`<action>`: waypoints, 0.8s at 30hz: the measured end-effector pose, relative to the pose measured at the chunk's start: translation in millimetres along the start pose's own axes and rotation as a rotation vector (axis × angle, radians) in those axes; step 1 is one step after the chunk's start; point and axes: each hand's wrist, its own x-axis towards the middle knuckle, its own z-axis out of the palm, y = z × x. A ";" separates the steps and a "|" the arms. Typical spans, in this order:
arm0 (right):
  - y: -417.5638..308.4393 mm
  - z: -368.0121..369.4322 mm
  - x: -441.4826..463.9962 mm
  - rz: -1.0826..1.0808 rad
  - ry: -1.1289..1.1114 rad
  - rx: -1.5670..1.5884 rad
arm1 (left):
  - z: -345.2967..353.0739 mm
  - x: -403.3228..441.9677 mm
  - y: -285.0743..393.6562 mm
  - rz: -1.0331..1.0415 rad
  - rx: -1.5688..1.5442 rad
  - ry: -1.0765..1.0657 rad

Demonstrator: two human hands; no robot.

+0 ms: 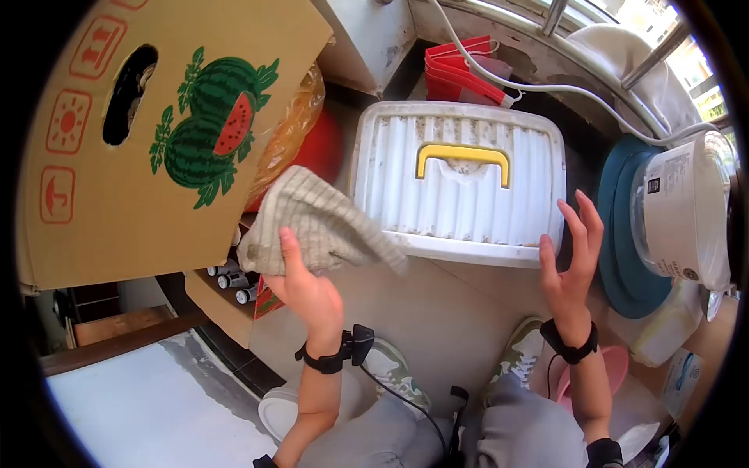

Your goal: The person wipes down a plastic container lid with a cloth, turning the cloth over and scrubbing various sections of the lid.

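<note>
My left hand [307, 292] grips a beige striped cloth [308, 214], thumb on top of it, and the cloth's loose end hangs out to the right over the near left corner of the white box. That white box [460, 214] has a ribbed, dirt-specked lid with a yellow handle [466, 151] lying flat on it. My right hand [573, 261] is raised by the box's near right corner, fingers apart, holding nothing. Whether its fingertips touch the box's edge I cannot tell.
A cardboard box [78, 249] with watermelon prints stands at the left. At the right are blue-green round lids [624, 234], a white tub [679, 207] and a pink basin [612, 374]. A red bag [460, 78] and a white cable [562, 88] lie behind the box.
</note>
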 end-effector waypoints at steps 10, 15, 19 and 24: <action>31.1 27.2 -18.1 0.231 -0.017 0.250 | -25.2 -13.6 10.2 0.017 -0.099 0.114; 37.2 36.7 -24.1 0.205 -0.022 0.246 | -17.2 -23.4 6.9 0.067 0.025 0.179; 39.2 39.2 -26.0 0.192 -0.012 0.238 | -16.9 -28.5 1.1 0.191 0.062 0.215; 40.6 41.4 -26.0 0.176 -0.009 0.220 | -9.4 -53.3 -16.6 0.147 0.243 0.335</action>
